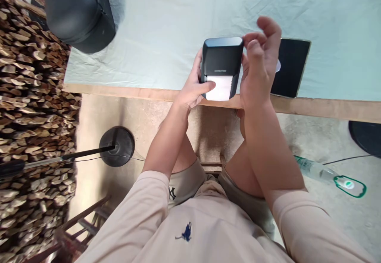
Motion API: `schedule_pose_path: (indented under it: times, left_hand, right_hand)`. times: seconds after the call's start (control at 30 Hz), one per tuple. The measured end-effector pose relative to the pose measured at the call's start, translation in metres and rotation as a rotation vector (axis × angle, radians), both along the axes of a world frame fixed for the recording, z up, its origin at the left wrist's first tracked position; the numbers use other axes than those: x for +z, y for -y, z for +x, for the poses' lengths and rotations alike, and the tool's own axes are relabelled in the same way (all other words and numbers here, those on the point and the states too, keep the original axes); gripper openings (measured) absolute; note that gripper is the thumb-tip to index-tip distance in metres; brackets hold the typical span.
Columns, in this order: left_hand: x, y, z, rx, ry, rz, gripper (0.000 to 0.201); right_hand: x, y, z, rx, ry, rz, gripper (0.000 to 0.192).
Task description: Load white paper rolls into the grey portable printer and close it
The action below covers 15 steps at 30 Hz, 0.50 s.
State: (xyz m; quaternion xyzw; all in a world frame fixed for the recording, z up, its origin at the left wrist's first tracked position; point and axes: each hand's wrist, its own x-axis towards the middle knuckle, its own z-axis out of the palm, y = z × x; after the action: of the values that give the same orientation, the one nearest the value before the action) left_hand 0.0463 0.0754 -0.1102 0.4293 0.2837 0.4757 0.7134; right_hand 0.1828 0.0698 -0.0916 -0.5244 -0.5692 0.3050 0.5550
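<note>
A black label printer (222, 59) with a strip of white label paper (220, 89) coming from its lower end is held over the table's front edge. My left hand (195, 82) grips it from the left side, the thumb lying across the paper. My right hand (262, 60) is raised at the printer's right side, fingers apart and curved, with fingertips close to the upper right corner; whether they touch it I cannot tell. Partly behind that hand lies a dark tablet (291, 68) on the cloth, with a small white patch showing beside the hand.
A black rounded case (79, 14) stands at the table's back left on the pale green cloth (160, 24). Below the wooden edge (133, 93) are a black stand base (116, 146) and a plastic bottle (324, 171). Stacked firewood (32, 108) lines the left.
</note>
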Motion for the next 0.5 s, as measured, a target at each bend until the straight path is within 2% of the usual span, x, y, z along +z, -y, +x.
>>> schedule_pose_path:
  times: [0.03,0.13,0.23,0.33,0.43,0.5]
  left_hand:
    - [-0.001,0.0,-0.001,-0.005,0.023,0.005,0.077]
    - [0.003,0.001,-0.001,0.009,0.109,-0.059,0.047]
    - [0.01,0.004,0.001,0.048,0.095,-0.161,0.039]
    - [0.015,0.005,0.003,0.072,0.084,-0.171,0.029]
    - [0.018,0.004,0.004,0.052,0.139,-0.201,0.032]
    - [0.017,0.003,0.004,0.053,0.17,-0.265,0.042]
  right_hand:
    - [-0.003,0.001,-0.001,0.023,-0.028,-0.025,0.038]
    - [-0.007,0.006,-0.006,0.135,-0.1,-0.128,0.046]
    - [-0.005,0.011,-0.01,0.241,-0.18,-0.206,0.057]
    - [-0.002,0.012,-0.011,0.271,-0.205,-0.221,0.057]
    - [-0.003,0.011,-0.01,0.282,-0.183,-0.211,0.055]
    - [-0.005,0.01,-0.009,0.25,-0.143,-0.187,0.053]
